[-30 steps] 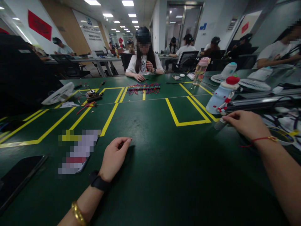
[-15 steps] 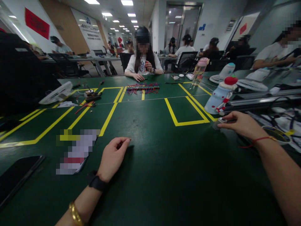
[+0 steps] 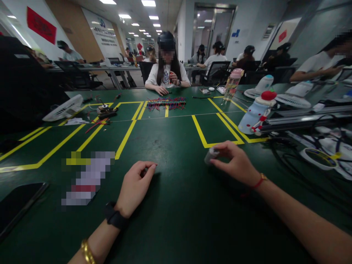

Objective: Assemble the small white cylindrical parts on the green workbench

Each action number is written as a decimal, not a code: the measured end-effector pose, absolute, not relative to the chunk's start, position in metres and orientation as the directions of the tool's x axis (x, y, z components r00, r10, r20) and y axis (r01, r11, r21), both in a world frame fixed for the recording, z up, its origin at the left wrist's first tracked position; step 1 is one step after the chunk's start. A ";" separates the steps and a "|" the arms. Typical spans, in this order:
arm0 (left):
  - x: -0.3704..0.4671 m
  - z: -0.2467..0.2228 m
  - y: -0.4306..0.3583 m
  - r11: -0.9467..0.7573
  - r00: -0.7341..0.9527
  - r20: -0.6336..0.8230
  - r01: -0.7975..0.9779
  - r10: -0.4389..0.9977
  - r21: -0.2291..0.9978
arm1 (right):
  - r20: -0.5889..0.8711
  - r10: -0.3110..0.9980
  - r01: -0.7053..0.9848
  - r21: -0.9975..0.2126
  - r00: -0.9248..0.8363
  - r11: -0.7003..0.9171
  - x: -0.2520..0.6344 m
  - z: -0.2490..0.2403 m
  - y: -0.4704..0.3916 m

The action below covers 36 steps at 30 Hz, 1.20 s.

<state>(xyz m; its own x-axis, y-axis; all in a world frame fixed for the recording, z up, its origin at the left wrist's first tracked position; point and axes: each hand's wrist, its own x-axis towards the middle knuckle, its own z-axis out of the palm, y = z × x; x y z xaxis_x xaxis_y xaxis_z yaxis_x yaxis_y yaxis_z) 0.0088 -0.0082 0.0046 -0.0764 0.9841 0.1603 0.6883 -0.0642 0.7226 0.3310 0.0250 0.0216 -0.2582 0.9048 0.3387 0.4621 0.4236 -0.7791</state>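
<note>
My right hand [image 3: 233,161] grips a small grey cylinder [image 3: 211,156] between thumb and fingers, right of the middle of the green table [image 3: 176,212]. The cylinder is just below the corner of a yellow tape outline [image 3: 205,143]. My left hand [image 3: 137,185], with a black band on its wrist, rests on the table with fingers curled and the thumb against the index finger. Whatever might be in that pinch is too small to make out. Left of it lies a blurred-out flat object [image 3: 92,178].
A dark phone-like slab [image 3: 20,205] lies at the left edge. Cables [image 3: 291,161], metal rails [image 3: 302,117] and a blue bottle [image 3: 250,115] stand or lie at the right. Across the table sits a person [image 3: 167,69] behind a bundle of red and blue wires [image 3: 166,103].
My right hand has come left from beside the blue bottle, bringing the small grey cylinder with it. My left hand has shifted very slightly to the right.
</note>
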 end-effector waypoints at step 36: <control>0.053 0.009 -0.019 -0.260 0.203 0.162 0.716 0.966 0.648 | 0.323 0.888 0.490 -0.745 -0.329 0.453 0.271 0.004 -0.003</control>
<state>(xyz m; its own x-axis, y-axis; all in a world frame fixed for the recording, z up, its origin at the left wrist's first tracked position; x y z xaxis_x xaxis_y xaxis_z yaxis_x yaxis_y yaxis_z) 0.0532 -0.0192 0.0095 0.2032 0.9656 0.1623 0.7159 -0.2596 0.6482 0.2713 -0.0032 0.0037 -0.3288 0.8875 0.3228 0.4897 0.4525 -0.7452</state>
